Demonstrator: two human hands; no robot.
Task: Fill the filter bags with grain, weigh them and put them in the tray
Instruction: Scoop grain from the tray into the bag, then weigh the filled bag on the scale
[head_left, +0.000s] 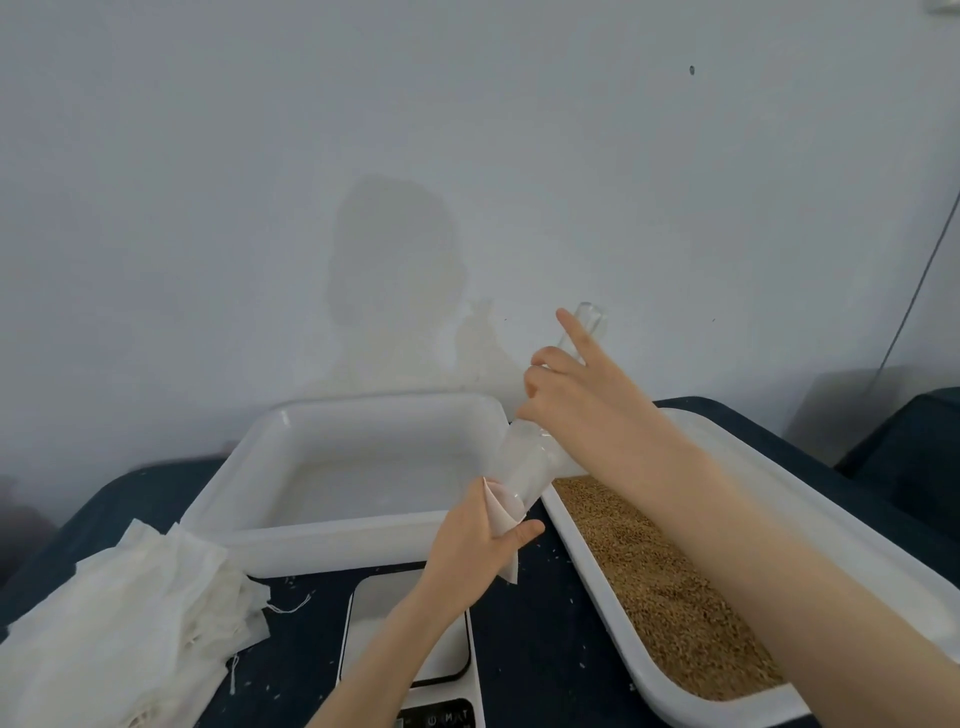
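Dark bench (524, 654), pale wall behind. Left grip (475, 540) pinching filter bag (501, 514); right grip (566, 389) curled round clear scoop (524, 467), tilted into bag.

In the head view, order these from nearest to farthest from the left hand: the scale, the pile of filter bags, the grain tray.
From the left hand:
1. Scale, just below it.
2. Grain tray, to its right.
3. Pile of filter bags, far left on the table.

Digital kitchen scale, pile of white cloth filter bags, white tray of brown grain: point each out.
Digital kitchen scale (410, 613): head view, on its weighing platform.
Pile of white cloth filter bags (124, 618): head view, top bag's middle.
White tray of brown grain (810, 493): head view, far rim.
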